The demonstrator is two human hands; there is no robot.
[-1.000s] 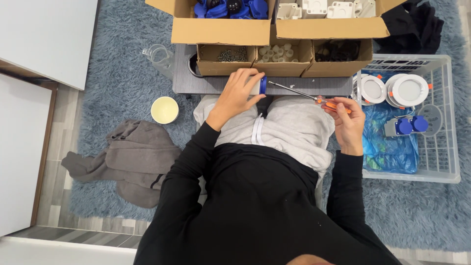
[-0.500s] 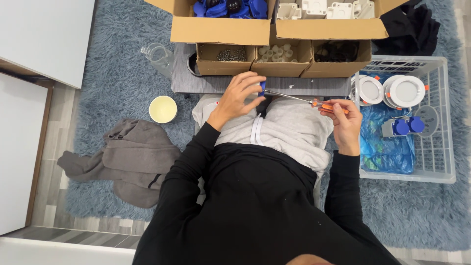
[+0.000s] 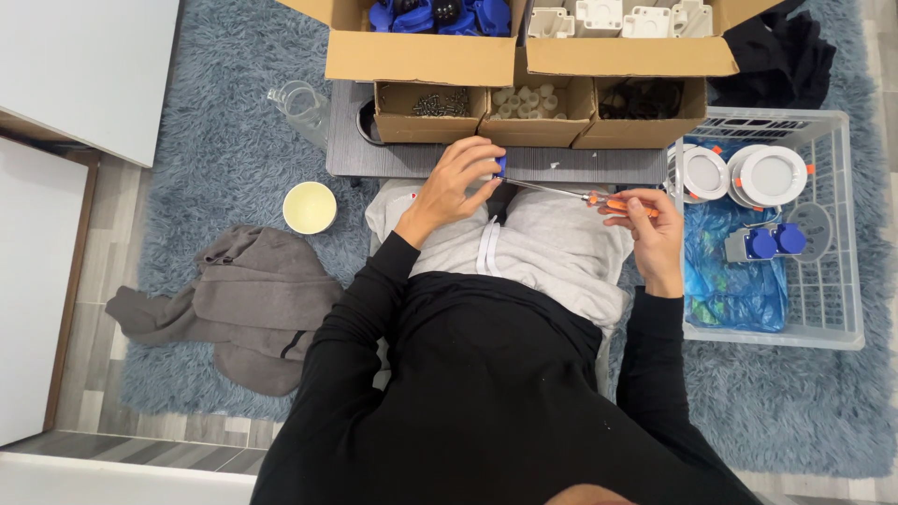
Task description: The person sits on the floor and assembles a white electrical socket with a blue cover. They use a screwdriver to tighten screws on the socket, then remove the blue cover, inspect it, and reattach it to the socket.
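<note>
My left hand (image 3: pixel 460 178) is closed around a small blue part (image 3: pixel 500 166), held just in front of the low grey table (image 3: pixel 599 165) and above my lap. My right hand (image 3: pixel 645 224) grips a screwdriver with an orange handle (image 3: pixel 617 202). Its thin metal shaft (image 3: pixel 547 189) runs left, and the tip meets the blue part. Both hands hover over my grey trousers.
Cardboard boxes (image 3: pixel 421 56) of blue and white parts and small boxes of screws (image 3: pixel 432 105) stand on the table. A white wire basket (image 3: pixel 832 281) with round white lamps (image 3: pixel 774 174) is at right. A cup (image 3: pixel 310 207), glass jar (image 3: pixel 297 105) and grey garment (image 3: pixel 243 299) lie left on the blue rug.
Both hands shifted slightly; the screwdriver stays engaged with the blue part and has turned a little in my right fingers.
</note>
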